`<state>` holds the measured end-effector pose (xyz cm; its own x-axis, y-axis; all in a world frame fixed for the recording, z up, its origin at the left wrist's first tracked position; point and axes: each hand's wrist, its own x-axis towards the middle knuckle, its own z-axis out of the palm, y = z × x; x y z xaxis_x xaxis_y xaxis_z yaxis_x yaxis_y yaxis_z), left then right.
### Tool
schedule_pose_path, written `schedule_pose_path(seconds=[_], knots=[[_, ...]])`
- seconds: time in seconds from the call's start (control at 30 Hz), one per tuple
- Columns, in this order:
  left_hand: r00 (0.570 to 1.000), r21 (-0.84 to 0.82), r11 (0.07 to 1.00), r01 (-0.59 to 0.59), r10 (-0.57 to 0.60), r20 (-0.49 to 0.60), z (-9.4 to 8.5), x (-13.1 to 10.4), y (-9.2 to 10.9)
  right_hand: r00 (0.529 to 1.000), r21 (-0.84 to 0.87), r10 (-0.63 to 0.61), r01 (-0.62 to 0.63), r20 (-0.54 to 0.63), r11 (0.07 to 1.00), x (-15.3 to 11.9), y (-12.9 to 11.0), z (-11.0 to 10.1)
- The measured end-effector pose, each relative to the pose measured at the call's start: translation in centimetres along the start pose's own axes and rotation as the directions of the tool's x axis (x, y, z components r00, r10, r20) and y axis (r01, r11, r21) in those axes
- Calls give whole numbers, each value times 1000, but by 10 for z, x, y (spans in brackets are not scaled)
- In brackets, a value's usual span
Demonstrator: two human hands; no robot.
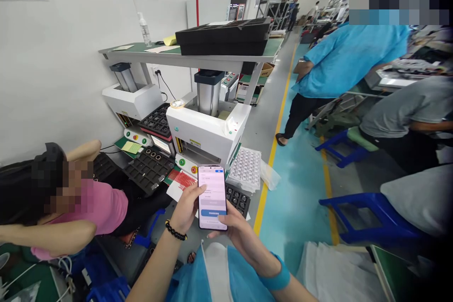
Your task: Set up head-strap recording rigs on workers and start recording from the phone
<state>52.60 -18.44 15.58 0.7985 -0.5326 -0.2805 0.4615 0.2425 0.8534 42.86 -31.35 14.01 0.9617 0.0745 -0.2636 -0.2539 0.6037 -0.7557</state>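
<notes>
In the head view, I hold a phone (pixel 212 200) in front of me, low and near the middle, its lit screen facing me. My left hand (pixel 187 205) pinches its left edge: the thumb lies over the screen's side and the other fingers curl behind, where I cannot tell whether they are spread. My right hand (pixel 237 224) pinches the lower right edge, thumb at the end of a blue bar on the screen, a fingertip showing below the phone; the remaining fingers are hidden.

A bead bracelet (pixel 175 230) circles my left wrist, a blue band (pixel 276 273) my right. Beyond the phone stands a white press (pixel 203 127), with a clear tray (pixel 245 170) beside it and a black tray (pixel 238 199) near my right hand. A person in pink (pixel 106 203) is at my left.
</notes>
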Motion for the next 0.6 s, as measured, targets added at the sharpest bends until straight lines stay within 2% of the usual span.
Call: schedule_pose_path(seconds=[0.33, 0.6], knots=[[999, -12, 1000, -7, 8, 53, -9, -4, 0, 1000, 3, 17, -17, 21, 1000, 5, 6, -4], [1000, -7, 1000, 2, -3, -9, -9, -3, 1, 998, -3, 30, -29, 62, 1000, 7, 4, -1]])
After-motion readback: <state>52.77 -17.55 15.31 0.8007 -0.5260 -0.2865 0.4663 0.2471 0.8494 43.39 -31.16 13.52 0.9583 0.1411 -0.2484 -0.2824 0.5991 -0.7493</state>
